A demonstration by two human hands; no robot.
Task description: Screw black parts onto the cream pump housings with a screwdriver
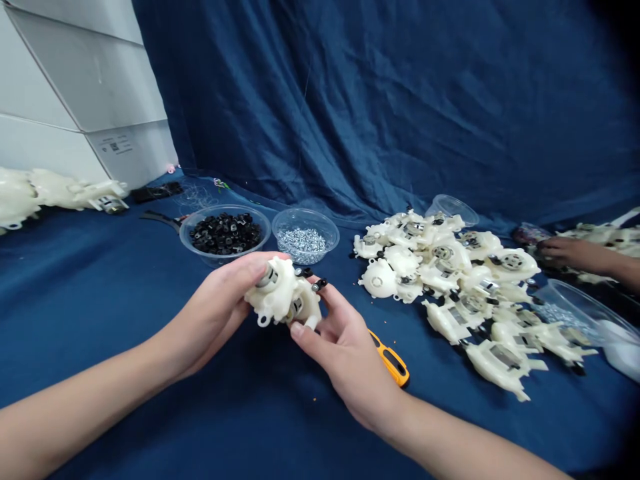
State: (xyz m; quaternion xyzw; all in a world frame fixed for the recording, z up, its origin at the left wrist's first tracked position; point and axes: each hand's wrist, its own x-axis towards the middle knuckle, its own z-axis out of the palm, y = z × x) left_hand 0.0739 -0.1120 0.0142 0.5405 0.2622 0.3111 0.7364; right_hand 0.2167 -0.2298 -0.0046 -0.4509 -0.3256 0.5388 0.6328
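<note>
Housing of cream-white moulded plastic [281, 293], rounded and fitted with a silvery metal cylinder [271, 277], held in both hands above the blue cloth-covered bench [120, 293], on the near side of a clear round plastic bowl of small black pieces [225, 235] and another of silvery metal screws [303, 243]. The left hand [225, 293] closes its fingers about one side, thumb against the cylinder; the right hand [350, 350] has its fingers partly curled, thumb at the pale tube-like end, near a small black fitting [320, 285]. Exact contact of the hidden fingertips cannot be told. Good handling appears to call for a firm left grip on the solid shell, light right-hand pressure sparing the projecting lugs and fitting, and turning clear of the bowls and the orange-and-black tool handle [396, 365] beside the right wrist.
</note>
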